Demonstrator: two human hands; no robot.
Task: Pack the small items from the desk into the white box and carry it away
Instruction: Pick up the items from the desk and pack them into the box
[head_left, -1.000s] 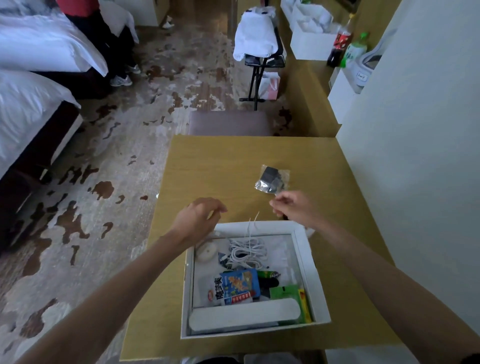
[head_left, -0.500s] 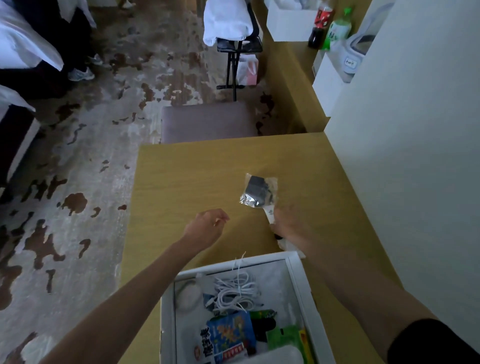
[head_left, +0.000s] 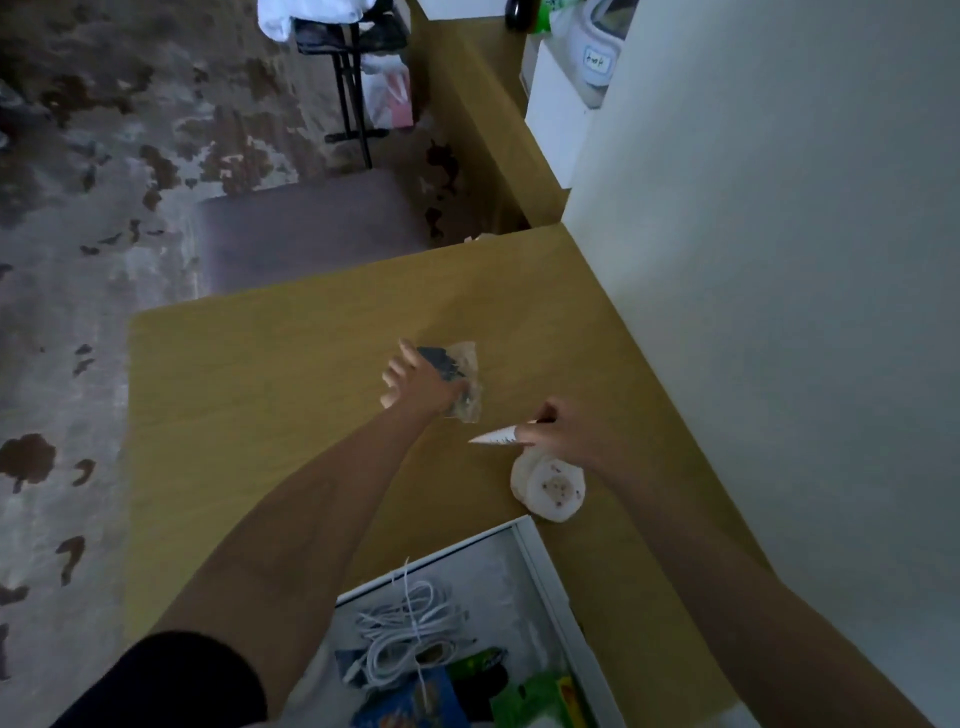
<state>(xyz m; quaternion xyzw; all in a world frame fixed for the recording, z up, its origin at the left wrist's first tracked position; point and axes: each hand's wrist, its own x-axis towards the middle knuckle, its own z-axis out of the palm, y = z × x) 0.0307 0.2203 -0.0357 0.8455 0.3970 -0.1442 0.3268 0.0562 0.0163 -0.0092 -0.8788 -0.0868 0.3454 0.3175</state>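
Nearest me: the open white cardboard box, holding a coiled white cable. Just beyond the box's far right corner, a round white disc lies on the tan wooden tabletop. Beyond the disc, my right hand pinches a white pointed paper slip. Farthest from the box is the clear plastic bag with a dark part. I should gather its slippery film fully before lifting. My left hand lies over the bag's left side, its fingers past that edge; I cannot tell whether they grip it.

tan wood-grain desk top, white cardboard box, white coiled cable, blue snack packet, bright green packet, clear plastic bag showing dark grey, white pointed wrapper, white round pad with brownish specks, grey carpet splotched brown
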